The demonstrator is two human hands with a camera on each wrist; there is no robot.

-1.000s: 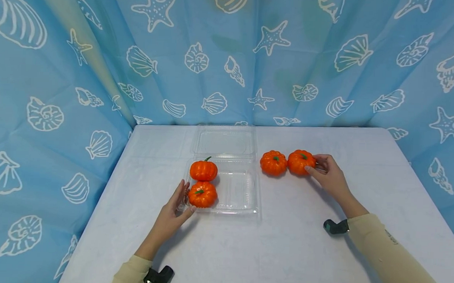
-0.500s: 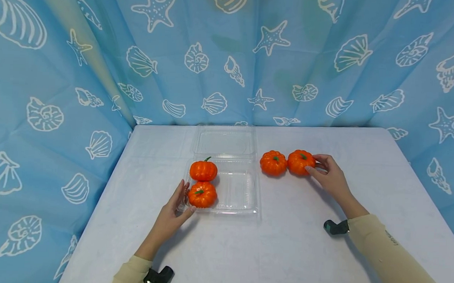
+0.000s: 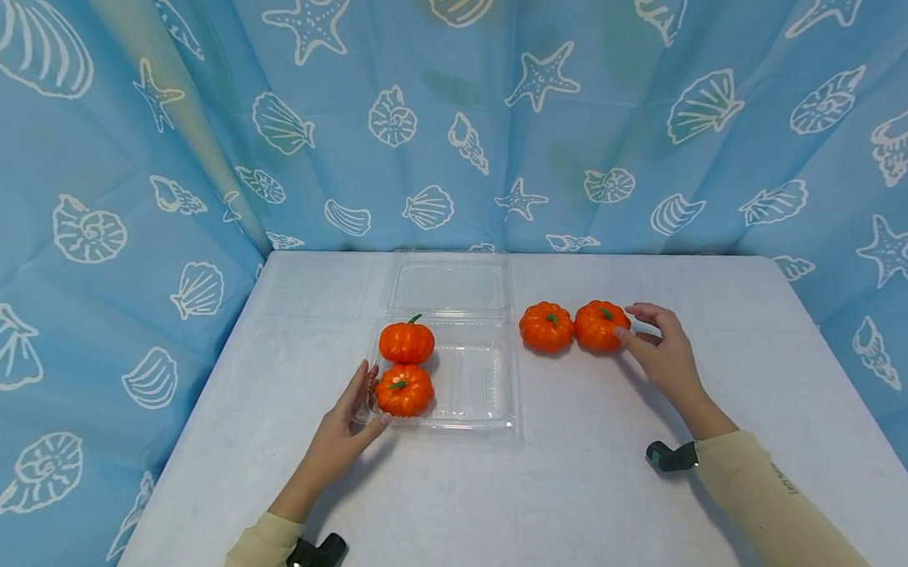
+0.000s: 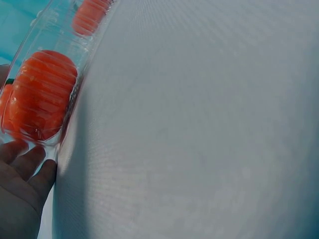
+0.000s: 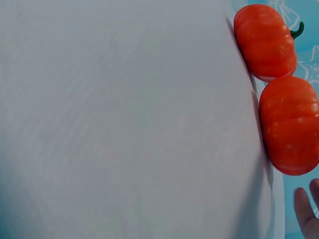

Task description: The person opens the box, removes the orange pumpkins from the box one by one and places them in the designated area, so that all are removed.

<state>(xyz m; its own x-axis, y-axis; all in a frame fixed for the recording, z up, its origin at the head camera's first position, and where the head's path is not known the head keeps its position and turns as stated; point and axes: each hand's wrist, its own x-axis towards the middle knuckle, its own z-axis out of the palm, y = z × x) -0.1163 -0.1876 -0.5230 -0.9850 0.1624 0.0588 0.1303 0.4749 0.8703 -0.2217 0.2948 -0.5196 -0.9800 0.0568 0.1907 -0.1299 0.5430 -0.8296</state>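
A clear plastic clamshell container (image 3: pixel 480 384) lies open on the table, its lid (image 3: pixel 448 283) folded back. Two orange pumpkins (image 3: pixel 407 343) (image 3: pixel 404 389) sit in its left half. My left hand (image 3: pixel 361 401) rests with straight fingers against the container's front left corner, beside the nearer pumpkin (image 4: pixel 42 94). Two more pumpkins (image 3: pixel 546 327) (image 3: pixel 601 326) stand side by side to the right of the container. My right hand (image 3: pixel 636 325) hovers open at the right one, thumb close to its side. In the right wrist view the fingertips (image 5: pixel 305 214) stay apart from that pumpkin (image 5: pixel 290 129).
The white table (image 3: pixel 567 488) is walled on the back and both sides by a blue curtain (image 3: pixel 504 135) with shell and starfish prints. The container's right half holds nothing. Black camera mounts sit on both wrists (image 3: pixel 671 455) (image 3: pixel 317 552).
My right hand has uncurled and spread its fingers beside the right pumpkin, drawing slightly away. The left hand, the container and all the pumpkins have stayed in place.
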